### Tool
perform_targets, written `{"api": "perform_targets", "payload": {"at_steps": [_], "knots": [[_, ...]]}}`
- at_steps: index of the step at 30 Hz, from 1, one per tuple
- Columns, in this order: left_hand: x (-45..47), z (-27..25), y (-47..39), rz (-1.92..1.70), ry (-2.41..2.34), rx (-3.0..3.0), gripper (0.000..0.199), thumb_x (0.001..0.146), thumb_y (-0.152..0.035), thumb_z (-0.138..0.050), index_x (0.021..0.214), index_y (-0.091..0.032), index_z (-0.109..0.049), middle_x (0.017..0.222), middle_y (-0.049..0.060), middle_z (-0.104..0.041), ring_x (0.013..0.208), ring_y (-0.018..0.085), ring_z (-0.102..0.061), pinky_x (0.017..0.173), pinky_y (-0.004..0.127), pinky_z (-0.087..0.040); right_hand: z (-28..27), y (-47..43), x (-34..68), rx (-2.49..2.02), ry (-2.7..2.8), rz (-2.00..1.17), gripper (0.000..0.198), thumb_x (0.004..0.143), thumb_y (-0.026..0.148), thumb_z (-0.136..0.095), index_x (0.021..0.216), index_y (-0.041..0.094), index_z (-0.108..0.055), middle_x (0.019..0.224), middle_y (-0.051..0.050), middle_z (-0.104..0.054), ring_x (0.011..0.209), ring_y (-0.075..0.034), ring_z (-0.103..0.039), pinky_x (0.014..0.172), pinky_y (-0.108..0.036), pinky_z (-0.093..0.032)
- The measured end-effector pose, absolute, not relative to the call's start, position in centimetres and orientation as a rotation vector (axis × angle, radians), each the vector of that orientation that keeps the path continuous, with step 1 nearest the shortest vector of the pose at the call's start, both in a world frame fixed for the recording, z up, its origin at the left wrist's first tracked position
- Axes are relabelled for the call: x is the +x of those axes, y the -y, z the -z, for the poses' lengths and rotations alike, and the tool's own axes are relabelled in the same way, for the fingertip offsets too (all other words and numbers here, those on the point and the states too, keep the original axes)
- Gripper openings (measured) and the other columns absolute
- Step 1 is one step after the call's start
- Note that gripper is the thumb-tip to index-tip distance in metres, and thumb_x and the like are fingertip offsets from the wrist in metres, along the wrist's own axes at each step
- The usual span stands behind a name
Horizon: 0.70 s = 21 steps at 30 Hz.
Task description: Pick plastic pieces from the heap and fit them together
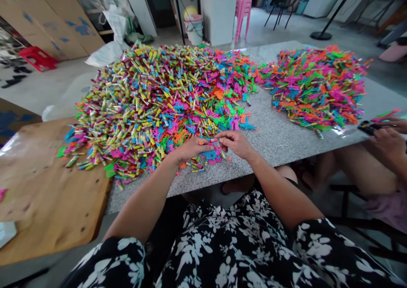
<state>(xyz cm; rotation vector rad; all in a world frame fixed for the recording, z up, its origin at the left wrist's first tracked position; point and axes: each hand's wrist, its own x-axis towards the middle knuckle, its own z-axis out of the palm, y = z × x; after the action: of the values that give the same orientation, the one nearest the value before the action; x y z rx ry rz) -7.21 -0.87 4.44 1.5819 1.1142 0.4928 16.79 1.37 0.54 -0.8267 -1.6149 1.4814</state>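
My left hand (193,148) and my right hand (234,144) meet over the table's front edge. Between their fingertips is a small pink-labelled tube (214,140), pinched at its left end by the left hand and at its right end by the right. Under the left fingers shows a blue plastic piece (208,154); I cannot tell whether it is held or lies on the table. Loose pink plastic pieces (218,155) lie just below the hands. Beyond them rises a big heap of small labelled tubes (140,88), mixed with bright plastic toy pieces (229,110) on its right side.
A second heap of coloured plastic toys (321,84) lies to the right on the grey speckled table (267,131). At the far right, another person's hands (388,139) hold a dark object and a pink piece. A wooden board (54,194) adjoins on the left.
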Motion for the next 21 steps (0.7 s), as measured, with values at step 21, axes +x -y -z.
{"api": "perform_targets", "payload": {"at_steps": [21], "knots": [[-5.6, -1.0, 0.6, -0.607, -1.028, 0.969, 0.029, 0.083, -0.04, -0.083, 0.1, -0.017, -0.08, 0.076, 0.003, -0.071, 0.068, 0.016, -0.062, 0.064, 0.028, -0.052, 1.6, -3.0, 22.1, -1.023, 1.199, -1.631, 0.025, 0.077, 0.032, -0.077, 0.096, 0.017, -0.079, 0.063, 0.001, -0.065, 0.049, -0.011, -0.054, 0.045, -0.024, -0.042]]}}
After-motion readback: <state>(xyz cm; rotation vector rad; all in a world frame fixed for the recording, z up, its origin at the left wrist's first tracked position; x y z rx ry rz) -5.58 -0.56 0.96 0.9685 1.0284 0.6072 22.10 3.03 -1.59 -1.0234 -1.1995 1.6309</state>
